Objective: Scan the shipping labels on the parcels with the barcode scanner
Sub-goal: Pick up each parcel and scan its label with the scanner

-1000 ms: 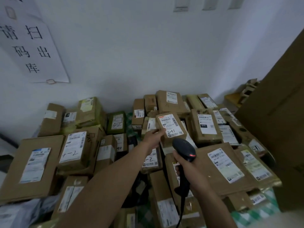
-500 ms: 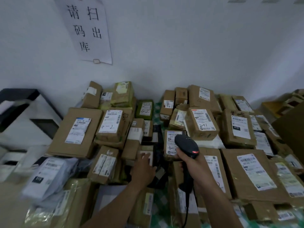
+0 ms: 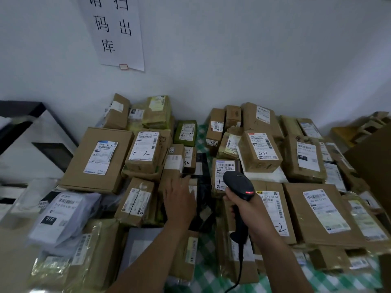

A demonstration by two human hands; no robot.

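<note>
Your right hand [image 3: 250,210] was clamped round the grip of the black barcode scanner [image 3: 238,183], fingers curled tight on it, and the cable [image 3: 240,269] hung down towards you. The scanner's head, with a small red light on its back, pointed away from you and hid the lower part of the label on a small brown parcel [image 3: 222,166] in the middle of the heap. Your left hand [image 3: 179,200] was spread flat, palm down, fingers straight and apart, holding nothing. Its fingertips reached the lower edge of a narrow box [image 3: 174,160] with a blank white label, and you could not tell from here whether they touched it. Just right of that hand lay a black package [image 3: 202,180]. The heap covered the bench [image 3: 204,261], checked green and white where it showed between the boxes. Left of the narrow box sat the box marked 4-2 [image 3: 146,152], and beyond it a large flat box [image 3: 98,159]. Right of the scanner the box marked 241 [image 3: 261,152] rested tilted on a white package [image 3: 268,176]. Beside your right wrist lay a long box [image 3: 275,210], label up. A paper sign [image 3: 118,32] with handwritten characters hung on the wall [image 3: 232,60] behind
</note>
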